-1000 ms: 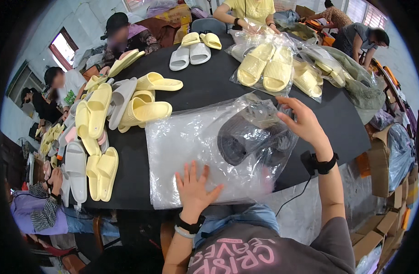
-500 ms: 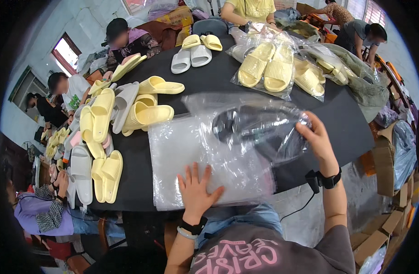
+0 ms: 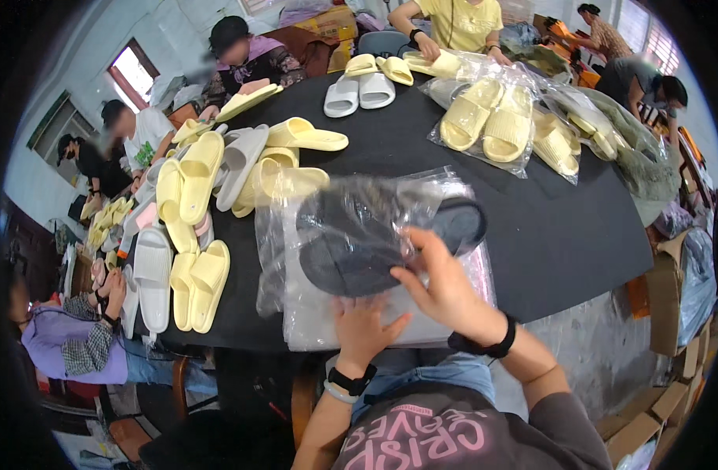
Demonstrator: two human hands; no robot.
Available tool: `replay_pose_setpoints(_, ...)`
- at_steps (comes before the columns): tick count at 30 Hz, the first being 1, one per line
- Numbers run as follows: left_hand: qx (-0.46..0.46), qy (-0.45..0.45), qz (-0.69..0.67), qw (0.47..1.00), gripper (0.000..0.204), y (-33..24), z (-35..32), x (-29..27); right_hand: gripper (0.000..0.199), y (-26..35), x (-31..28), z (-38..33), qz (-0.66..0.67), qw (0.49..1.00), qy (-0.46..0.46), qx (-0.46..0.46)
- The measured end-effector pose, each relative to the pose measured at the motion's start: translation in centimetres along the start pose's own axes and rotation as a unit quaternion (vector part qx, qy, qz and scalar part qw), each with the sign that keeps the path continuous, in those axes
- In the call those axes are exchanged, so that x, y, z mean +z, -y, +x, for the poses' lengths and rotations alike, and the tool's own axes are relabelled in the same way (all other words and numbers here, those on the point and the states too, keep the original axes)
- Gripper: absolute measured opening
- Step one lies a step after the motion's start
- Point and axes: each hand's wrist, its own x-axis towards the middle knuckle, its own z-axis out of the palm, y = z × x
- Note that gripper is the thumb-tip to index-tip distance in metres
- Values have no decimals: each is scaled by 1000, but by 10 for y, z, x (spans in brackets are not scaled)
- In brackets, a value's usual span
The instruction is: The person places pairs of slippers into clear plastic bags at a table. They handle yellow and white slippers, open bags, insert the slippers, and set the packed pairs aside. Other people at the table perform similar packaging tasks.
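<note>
In my right hand (image 3: pixel 445 286) the thumb and fingers pinch a clear plastic bag (image 3: pixel 276 227) that holds a pair of black slippers (image 3: pixel 462 227). Glare and folds of film blur the slippers' outlines. My left hand (image 3: pixel 367 329) lies with fingers spread on a stack of flat clear bags (image 3: pixel 316 329) at the table's near edge; its fingertips are partly covered by the bagged slippers above. Just behind the bag's left side sits a yellow slipper (image 3: pixel 312 178), partly seen through the film.
Loose yellow slippers (image 3: pixel 202 176) and grey slippers (image 3: pixel 151 274) crowd the left of the black table (image 3: pixel 562 243). Bagged yellow slippers (image 3: pixel 508 129) lie far right. Several people work around the table, one in a yellow shirt (image 3: pixel 461 23). Cardboard boxes (image 3: pixel 664 290) stand at right.
My right hand has swung the bagged black slippers leftward over the bag stack, nearer my left hand. The person in yellow now reaches onto a yellow slipper at the far edge.
</note>
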Motion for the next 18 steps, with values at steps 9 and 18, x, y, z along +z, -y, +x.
replay_pose_setpoints(9, 58, 171, -159, 971, 61, 11, 5, 0, 98, -3, 13, -75, 92, 973, 90, 193)
replay_pose_setpoints(18, 12, 149, -242, 959, 65, 49, -15, 25, 95, 6, -5, -93, -5, 991, 84, 100)
